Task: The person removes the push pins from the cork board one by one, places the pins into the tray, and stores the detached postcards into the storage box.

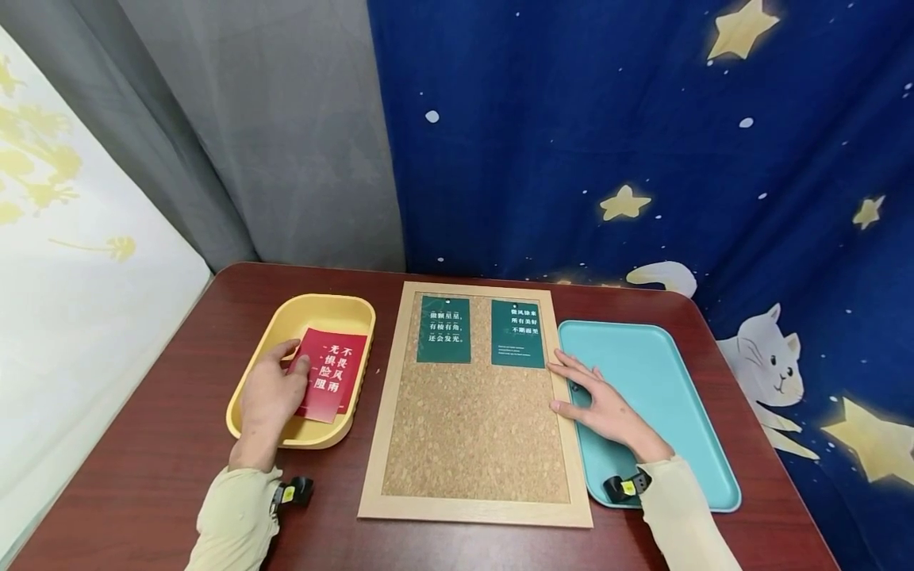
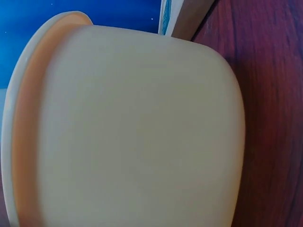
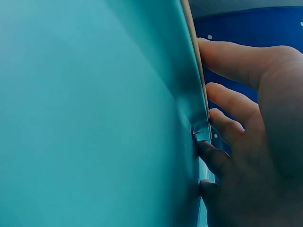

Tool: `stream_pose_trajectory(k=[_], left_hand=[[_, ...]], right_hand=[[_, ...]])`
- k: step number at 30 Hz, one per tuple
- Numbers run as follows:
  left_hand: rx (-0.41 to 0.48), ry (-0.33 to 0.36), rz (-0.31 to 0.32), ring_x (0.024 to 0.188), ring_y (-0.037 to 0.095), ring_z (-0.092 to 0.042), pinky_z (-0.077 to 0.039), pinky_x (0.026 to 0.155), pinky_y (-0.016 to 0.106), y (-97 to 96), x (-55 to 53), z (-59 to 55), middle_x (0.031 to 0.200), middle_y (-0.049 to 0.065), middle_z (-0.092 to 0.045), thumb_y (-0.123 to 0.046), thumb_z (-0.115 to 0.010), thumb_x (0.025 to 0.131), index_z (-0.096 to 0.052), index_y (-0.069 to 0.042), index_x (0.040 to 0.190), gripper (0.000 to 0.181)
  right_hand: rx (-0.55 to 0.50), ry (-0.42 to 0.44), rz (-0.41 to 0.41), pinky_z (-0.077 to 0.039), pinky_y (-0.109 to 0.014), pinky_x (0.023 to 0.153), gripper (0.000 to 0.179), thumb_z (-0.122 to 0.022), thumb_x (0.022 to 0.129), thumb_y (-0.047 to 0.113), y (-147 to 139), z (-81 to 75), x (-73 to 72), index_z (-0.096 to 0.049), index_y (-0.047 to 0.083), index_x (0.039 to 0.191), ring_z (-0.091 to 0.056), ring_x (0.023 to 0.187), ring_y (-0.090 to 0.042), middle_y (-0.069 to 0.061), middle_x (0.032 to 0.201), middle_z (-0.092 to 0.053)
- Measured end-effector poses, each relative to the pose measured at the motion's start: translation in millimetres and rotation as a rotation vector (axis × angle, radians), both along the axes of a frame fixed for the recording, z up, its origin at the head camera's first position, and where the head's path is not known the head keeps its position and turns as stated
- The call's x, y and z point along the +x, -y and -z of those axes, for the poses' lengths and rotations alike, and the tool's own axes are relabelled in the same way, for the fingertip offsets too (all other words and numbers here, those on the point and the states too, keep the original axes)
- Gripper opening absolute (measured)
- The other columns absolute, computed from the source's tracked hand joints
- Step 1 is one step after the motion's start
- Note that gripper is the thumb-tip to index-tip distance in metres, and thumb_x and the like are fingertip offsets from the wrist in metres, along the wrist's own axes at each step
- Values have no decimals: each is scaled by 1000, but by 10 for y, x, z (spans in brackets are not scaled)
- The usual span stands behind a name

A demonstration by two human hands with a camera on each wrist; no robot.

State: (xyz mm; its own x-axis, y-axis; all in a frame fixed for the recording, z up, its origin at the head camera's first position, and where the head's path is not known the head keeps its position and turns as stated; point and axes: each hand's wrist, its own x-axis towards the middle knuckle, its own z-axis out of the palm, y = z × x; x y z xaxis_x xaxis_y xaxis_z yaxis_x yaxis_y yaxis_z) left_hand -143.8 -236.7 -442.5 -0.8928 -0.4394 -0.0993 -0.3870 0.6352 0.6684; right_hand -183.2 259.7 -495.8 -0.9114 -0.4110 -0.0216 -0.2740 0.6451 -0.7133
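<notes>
In the head view the left hand (image 1: 274,391) pinches a red card (image 1: 330,379) with white lettering, its thumb on the card's left part. A second red card (image 1: 360,361) shows behind it, over the yellow bin (image 1: 291,309). The bin's outer wall (image 2: 142,123) fills most of the left wrist view, where the hand is out of sight. The right hand (image 1: 603,404) has extended fingers resting on the right frame edge of a cork board (image 1: 474,428). Two green cards, one left (image 1: 444,349) and one right (image 1: 516,339), are pinned at the board's top.
A turquoise tray (image 1: 671,420) lies right of the board, partly beneath the right hand. A small pin (image 3: 196,133) with a metal point sits by the tray's wall near the right fingers. Grey and blue curtains (image 1: 500,143) hang behind the brown table (image 1: 171,373).
</notes>
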Motion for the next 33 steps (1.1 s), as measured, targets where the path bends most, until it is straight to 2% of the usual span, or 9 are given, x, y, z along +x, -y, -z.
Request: stream_pose_trajectory(k=[6, 13, 17, 21, 29, 33], left_hand=[[-12, -1, -5, 110, 39, -65, -47, 74, 33, 3, 11, 7, 133, 27, -65, -27, -56, 106, -55, -6, 149, 48], [-6, 6, -27, 110, 40, -64, -46, 78, 39, 1, 8, 5, 133, 26, -66, -28, -56, 105, -56, -9, 148, 47], [-17, -24, -28, 113, 40, -64, -48, 84, 46, -5, 11, -1, 133, 25, -66, -28, -56, 105, -58, -9, 146, 45], [-25, -82, -17, 117, 40, -64, -49, 89, 49, -24, 12, -19, 137, 23, -65, -26, -56, 105, -59, -10, 145, 43], [2, -245, 8, 102, 36, -65, -48, 78, 35, -89, -2, -37, 130, 23, -68, -20, -59, 104, -65, -10, 138, 36], [19, -325, 12, 109, 37, -64, -50, 88, 41, -131, -9, -41, 129, 21, -68, -16, -59, 104, -67, -9, 135, 33]], right_hand=[[-6, -13, -3, -3, -72, 127, 68, -77, 94, 37, 7, 3, 5, -51, 19, 155, -21, 162, -39, -6, 173, -29], [-9, -30, -6, -4, -73, 125, 68, -77, 95, 36, 9, -5, 14, -52, 17, 154, -22, 160, -42, -9, 172, -31], [-10, -31, -9, -3, -73, 126, 67, -77, 95, 35, 6, -12, 13, -52, 17, 155, -21, 160, -41, -9, 172, -31], [-10, -27, -7, -3, -73, 126, 67, -77, 95, 35, 4, -14, 6, -51, 18, 155, -21, 161, -41, -8, 173, -30], [-4, -13, -11, -3, -72, 126, 67, -76, 95, 35, 7, -29, -1, -51, 18, 155, -20, 161, -41, -7, 173, -30], [1, -12, -13, -4, -72, 126, 67, -77, 95, 35, 12, -39, -4, -52, 18, 155, -21, 161, -41, -8, 173, -30]])
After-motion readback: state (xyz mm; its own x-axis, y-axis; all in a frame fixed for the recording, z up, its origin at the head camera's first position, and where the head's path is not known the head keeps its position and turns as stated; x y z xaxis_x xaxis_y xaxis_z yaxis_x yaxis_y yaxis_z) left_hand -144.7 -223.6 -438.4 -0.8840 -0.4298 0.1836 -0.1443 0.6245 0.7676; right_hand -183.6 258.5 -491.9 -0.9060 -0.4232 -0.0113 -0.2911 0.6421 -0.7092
